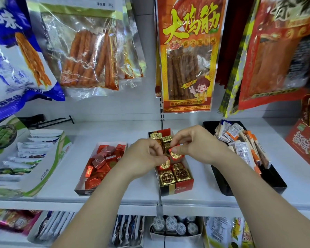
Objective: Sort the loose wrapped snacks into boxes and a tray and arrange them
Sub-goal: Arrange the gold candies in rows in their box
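On the white shelf stands a black-and-red box [175,189] packed with gold-foil wrapped snacks [166,178]. Both my hands hover over its middle. My right hand [195,144] pinches a red-and-gold wrapped snack [175,154] by its top edge. My left hand [145,155] has its fingers curled, gripping another gold and red snack [165,164] just above the box. Left of it a white-walled box [82,189] holds several red wrapped snacks [100,161]. A black tray [276,178] on the right carries white and orange snack bars [243,149].
A green-and-white display box [48,176] of wrapped bars stands at the left. A red carton [304,145] sits at the far right. Large snack bags [186,54] hang low over the shelf. A lower shelf [174,228] holds more packets. A shelf divider clip [159,208] sticks out at the front edge.
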`<state>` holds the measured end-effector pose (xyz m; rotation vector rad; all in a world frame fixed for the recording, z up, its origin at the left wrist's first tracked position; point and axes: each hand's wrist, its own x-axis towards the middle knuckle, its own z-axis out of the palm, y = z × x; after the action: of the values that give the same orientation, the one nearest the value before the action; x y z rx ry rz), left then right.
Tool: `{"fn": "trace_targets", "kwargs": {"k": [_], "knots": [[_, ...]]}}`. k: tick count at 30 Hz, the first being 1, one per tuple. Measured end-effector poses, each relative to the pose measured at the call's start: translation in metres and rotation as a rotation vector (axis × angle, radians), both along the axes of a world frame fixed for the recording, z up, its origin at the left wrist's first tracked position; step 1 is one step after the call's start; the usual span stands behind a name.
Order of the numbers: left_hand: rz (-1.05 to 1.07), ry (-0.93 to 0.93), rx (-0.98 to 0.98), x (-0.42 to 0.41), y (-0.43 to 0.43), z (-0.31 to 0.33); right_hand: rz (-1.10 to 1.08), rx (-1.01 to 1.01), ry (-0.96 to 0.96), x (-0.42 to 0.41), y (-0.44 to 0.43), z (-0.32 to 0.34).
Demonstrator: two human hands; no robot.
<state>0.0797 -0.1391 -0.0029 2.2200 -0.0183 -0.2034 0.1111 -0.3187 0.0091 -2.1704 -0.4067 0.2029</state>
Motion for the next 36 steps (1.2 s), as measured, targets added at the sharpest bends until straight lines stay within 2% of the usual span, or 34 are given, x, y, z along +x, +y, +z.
{"fn": "trace_targets", "kwargs": {"k": [2, 6, 14, 20, 26, 30, 36], "knots": [[-0.049, -0.006, 0.073, 0.0012, 0.0021, -0.0009, 0.007, -0.013, 0.014, 0.0005, 0.0012, -0.0021], [-0.149, -0.071, 0.317, 0.0018, 0.0011, -0.0031, 0.041, -0.173, -0.012, 0.0010, 0.0019, -0.0081], [-0.281, -0.080, 0.453, -0.0012, -0.0028, -0.0002, 0.157, -0.338, 0.003, 0.0004, 0.0006, -0.0071], [-0.258, -0.109, 0.412, 0.0007, -0.0001, -0.0006, 0.241, -0.411, 0.012, -0.0002, 0.0016, -0.0038], [-0.334, -0.021, 0.388, 0.0002, 0.0064, 0.0012, 0.292, -0.507, 0.066, -0.0009, -0.0044, 0.0003], [-0.375, 0.013, 0.393, -0.0021, 0.0021, -0.0002, 0.262, -0.452, 0.077, 0.0001, -0.0039, -0.0024], [-0.326, 0.019, 0.353, 0.0015, 0.0059, -0.0027, 0.253, -0.292, 0.148, 0.0029, -0.0060, -0.0095]]}}
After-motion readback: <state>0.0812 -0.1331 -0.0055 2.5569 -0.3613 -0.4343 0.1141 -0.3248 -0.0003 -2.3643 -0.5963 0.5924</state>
